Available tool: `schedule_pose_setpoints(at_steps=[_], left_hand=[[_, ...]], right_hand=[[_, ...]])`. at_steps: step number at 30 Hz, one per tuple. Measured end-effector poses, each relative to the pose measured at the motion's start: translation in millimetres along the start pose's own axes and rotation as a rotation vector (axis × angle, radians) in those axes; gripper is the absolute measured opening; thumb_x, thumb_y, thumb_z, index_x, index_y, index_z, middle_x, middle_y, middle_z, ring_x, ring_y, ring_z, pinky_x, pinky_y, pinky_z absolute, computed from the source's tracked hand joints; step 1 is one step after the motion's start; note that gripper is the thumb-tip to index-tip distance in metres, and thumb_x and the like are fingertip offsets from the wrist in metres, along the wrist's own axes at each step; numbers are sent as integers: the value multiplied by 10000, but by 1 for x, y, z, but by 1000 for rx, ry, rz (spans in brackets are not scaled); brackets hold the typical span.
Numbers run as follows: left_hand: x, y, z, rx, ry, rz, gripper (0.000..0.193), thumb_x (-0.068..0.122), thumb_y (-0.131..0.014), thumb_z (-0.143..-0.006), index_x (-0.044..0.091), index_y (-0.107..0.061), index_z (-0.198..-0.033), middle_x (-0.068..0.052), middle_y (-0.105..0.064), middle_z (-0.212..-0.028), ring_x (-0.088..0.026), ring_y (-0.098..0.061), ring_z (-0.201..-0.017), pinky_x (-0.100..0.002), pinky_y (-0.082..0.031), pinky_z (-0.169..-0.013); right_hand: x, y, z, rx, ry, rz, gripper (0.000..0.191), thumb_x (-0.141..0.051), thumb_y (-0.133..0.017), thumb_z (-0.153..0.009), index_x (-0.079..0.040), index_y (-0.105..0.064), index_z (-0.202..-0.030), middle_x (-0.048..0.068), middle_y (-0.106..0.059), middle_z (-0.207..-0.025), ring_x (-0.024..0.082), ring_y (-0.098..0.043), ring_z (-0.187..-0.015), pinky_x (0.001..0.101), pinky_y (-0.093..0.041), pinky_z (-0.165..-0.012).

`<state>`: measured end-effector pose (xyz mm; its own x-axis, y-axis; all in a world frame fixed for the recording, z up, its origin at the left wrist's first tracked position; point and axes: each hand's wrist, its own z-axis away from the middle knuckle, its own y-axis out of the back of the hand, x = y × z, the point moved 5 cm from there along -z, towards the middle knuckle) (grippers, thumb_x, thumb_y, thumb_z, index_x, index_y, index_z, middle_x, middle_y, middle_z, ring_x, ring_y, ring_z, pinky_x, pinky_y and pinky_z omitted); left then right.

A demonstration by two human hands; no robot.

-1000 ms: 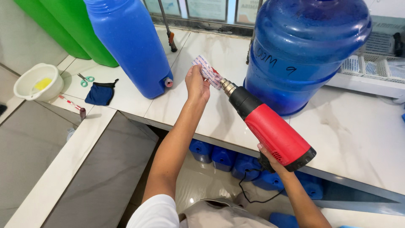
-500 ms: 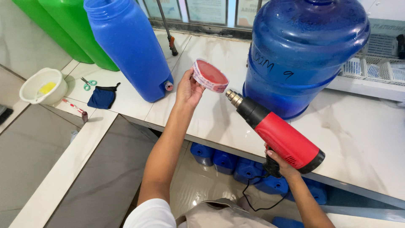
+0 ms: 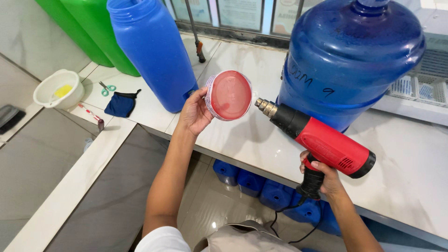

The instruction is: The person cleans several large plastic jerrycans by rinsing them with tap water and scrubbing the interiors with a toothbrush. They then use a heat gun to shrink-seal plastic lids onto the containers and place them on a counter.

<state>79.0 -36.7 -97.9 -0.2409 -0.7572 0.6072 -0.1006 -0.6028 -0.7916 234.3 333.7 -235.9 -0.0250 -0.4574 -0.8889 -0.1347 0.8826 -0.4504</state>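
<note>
The left hand (image 3: 193, 114) is gripping a round red cap (image 3: 228, 95) above the surface (image 3: 242, 140); the right hand (image 3: 322, 179) is clasping a red heat gun (image 3: 322, 142), its nozzle at the cap's three o'clock. A blue jug (image 3: 350, 60) is standing at one o'clock.

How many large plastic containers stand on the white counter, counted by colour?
Blue plastic containers: 2, the tall blue plastic jug and the big round blue water bottle.
Green plastic containers: 2.
Total: 4.

water refill shop | big water jugs (image 3: 350, 60) | tiled counter (image 3: 242, 140)
</note>
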Motion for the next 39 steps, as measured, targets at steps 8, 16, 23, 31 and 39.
schedule_pose_setpoints(at_steps=[8, 16, 23, 31, 39], left_hand=[[9, 3, 12, -34, -9, -35, 236, 134, -656, -954, -20, -639, -1131, -158, -728, -1121, -233, -744, -1022, -440, -632, -950], [0, -5, 17, -81, -6, -148, 249, 144, -667, -957, 9, -654, -1166, -100, -731, -1116, -175, -729, -1012, -375, -619, -946], [-15, -7, 4, -19, -149, -212, 248, 236, -624, -1026, 34, -649, -1166, -66, -700, -1061, -143, -689, -957, -327, -593, -895], [-35, -2, -20, 14, -316, -35, 192, 226, -574, -1003, 80, -523, -1115, -115, -637, -1022, -243, -669, -938, -429, -578, -858], [-50, 4, -40, 25, -374, 202, 347, 365, -450, -1025, 50, -522, -1155, -131, -636, -1054, -233, -646, -961, -403, -557, -889]], right_hand=[[-4, -8, -9, -47, -29, -78, 364, -256, -708, -808, 40, -635, -1008, 130, -590, -956, 227, -608, -802, 341, -510, -719], [-33, -28, -26, -49, 4, -69, 375, -260, -717, -805, 44, -646, -1012, 144, -602, -968, 231, -622, -808, 347, -518, -724], [-44, -64, -20, -68, 6, 52, 341, -216, -728, -794, 24, -657, -1025, 130, -637, -970, 220, -632, -793, 347, -526, -717], [-46, -84, 0, -9, 41, 251, 294, -145, -753, -787, -28, -671, -1044, 74, -659, -953, 177, -639, -820, 337, -537, -731], [-16, -40, 30, 346, 3, 766, 415, -213, -853, -741, -61, -722, -1105, 59, -732, -1038, 195, -696, -984, 356, -554, -877]])
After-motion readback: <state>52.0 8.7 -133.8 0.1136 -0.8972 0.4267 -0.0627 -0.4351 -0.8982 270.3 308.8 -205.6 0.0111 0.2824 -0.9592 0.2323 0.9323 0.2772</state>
